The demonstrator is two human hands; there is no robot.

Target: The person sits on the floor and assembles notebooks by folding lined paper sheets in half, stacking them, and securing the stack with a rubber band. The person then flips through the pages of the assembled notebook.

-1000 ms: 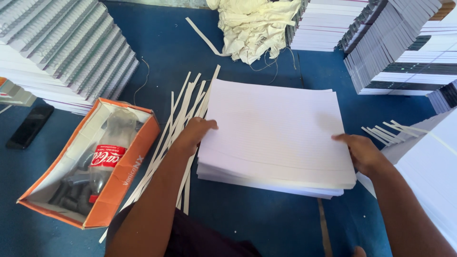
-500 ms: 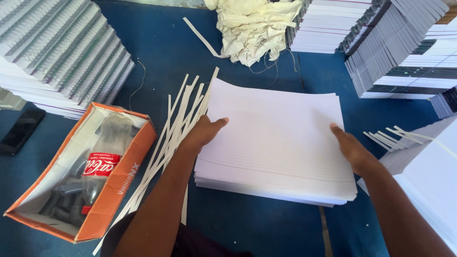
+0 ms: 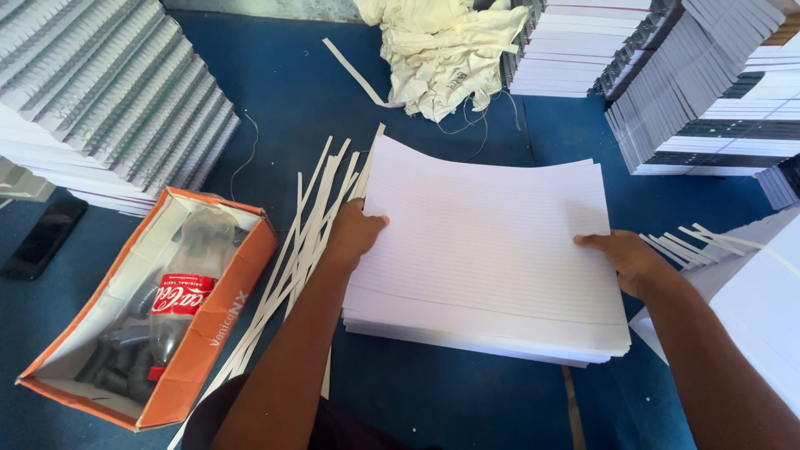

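At the middle of the blue tabletop (image 3: 433, 392) lies a thick stack of ruled white paper (image 3: 492, 250), its sheets slightly fanned at the near edge. The left hand (image 3: 354, 233) grips the stack's left edge, thumb laid on the top sheet and the other fingers tucked under or behind the edge, so how far they curl cannot be told. The right hand (image 3: 627, 260) holds the right edge the same way, thumb on top, fingers wrapped around the side of the pile. Both forearms reach in from the bottom of the view.

Just left of the stack, partly under the left hand, a loose bundle of long white paper strips (image 3: 308, 242) fans out across the tabletop. Farther left sits an open orange cardboard box (image 3: 225, 317) holding a clear plastic bottle with a red label (image 3: 183, 283) and some dark small items. A black phone (image 3: 42, 237) lies near the left edge. Stacks of spiral-bound notebooks (image 3: 108, 100) rise at upper left and more stacks of notebooks (image 3: 708, 92) at upper right. A crumpled cream cloth (image 3: 450, 50) rests at the top centre, well apart from the paper.
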